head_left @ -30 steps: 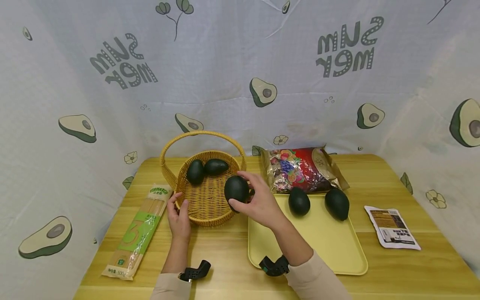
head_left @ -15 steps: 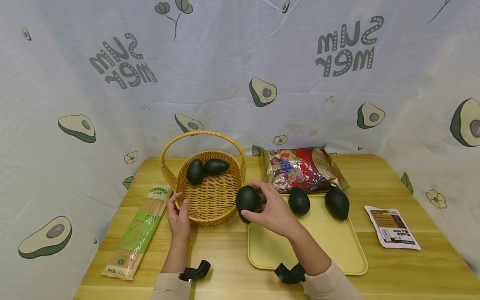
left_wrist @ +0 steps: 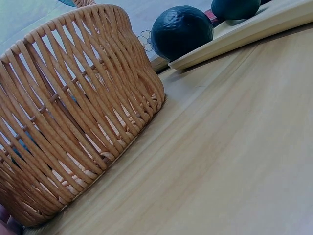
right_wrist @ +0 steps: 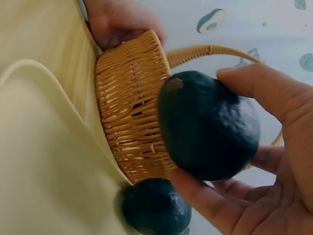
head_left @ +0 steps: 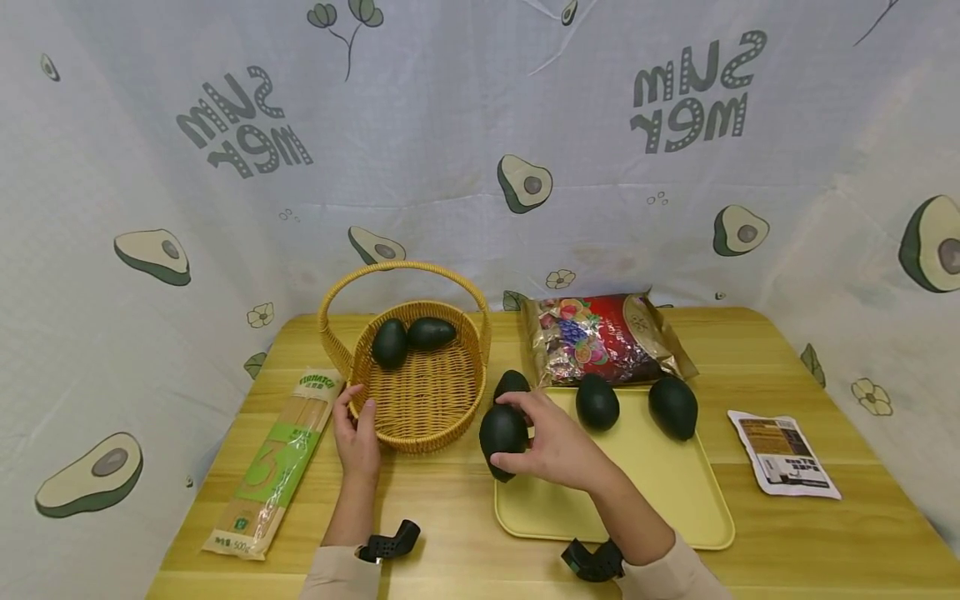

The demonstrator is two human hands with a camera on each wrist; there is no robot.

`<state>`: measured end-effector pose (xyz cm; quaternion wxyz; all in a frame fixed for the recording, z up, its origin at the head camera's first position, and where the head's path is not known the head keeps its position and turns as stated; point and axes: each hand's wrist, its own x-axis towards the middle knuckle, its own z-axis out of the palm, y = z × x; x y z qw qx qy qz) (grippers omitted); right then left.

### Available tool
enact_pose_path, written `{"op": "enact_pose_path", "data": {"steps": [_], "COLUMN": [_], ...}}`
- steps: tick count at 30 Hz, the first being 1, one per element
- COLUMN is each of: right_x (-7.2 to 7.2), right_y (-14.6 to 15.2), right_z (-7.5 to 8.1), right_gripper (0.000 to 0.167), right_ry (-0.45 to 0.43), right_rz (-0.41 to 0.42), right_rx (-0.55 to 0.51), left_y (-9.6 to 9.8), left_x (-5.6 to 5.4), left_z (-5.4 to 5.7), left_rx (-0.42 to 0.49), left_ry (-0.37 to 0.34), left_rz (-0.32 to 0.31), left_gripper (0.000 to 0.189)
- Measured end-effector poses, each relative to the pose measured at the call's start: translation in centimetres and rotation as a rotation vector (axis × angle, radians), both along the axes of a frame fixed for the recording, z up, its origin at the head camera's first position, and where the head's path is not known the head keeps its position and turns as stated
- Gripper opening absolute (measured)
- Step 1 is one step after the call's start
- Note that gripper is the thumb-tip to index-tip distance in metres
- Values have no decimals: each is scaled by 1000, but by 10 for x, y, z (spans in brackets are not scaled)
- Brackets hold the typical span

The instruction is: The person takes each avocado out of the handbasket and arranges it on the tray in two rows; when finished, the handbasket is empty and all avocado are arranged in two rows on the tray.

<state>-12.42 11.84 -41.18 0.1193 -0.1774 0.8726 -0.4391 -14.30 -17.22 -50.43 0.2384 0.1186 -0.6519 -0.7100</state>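
Observation:
My right hand (head_left: 558, 442) pinches a dark green avocado (head_left: 503, 437) between thumb and fingers, above the left edge of the yellow tray (head_left: 615, 521). The right wrist view shows this avocado (right_wrist: 208, 125) close up. Just behind it, another avocado (head_left: 512, 383) sits at the tray's far left corner, partly hidden. Two more avocados, one upright (head_left: 598, 402) and one leaning (head_left: 673, 408), lie at the tray's far side. My left hand (head_left: 358, 442) holds the near left rim of the wicker basket (head_left: 420, 442). Inside the basket are a left avocado (head_left: 390, 343) and a right avocado (head_left: 431, 333).
A noodle pack (head_left: 277, 467) lies left of the basket. Behind the tray is a shiny red and gold bag (head_left: 607, 340). A small white pouch (head_left: 783, 456) lies on the right of the wooden table (head_left: 450, 533). The basket's tall handle (head_left: 405, 265) arches over it.
My right hand has carried the avocado from the basket's right rim rightward and nearer to me, over the tray's edge. The avocado at the tray's corner has come into view. My left hand stays put.

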Motion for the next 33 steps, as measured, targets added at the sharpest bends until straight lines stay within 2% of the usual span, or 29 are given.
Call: {"op": "enact_pose_path", "data": {"steps": [7,13,25,33], "right_x": [-3,-5,-6,-5], "right_y": [6,8,11,20], "right_z": [-3,-8,-12,-11], "right_gripper": [66,67,64,70], "right_ry": [-37,-68,-139,-106], "right_rz": [114,185,212,314], "right_rx": [135,199,232,220], "left_y": [1,0,-1,0], "left_x": [1,1,1,0], "left_z": [1,2,0,0], "left_rx": [0,9,27,22], "left_ry": [-5,0,-6,6], "left_rz": [3,-3,-11,-17], "left_gripper": [36,35,33,35]}}
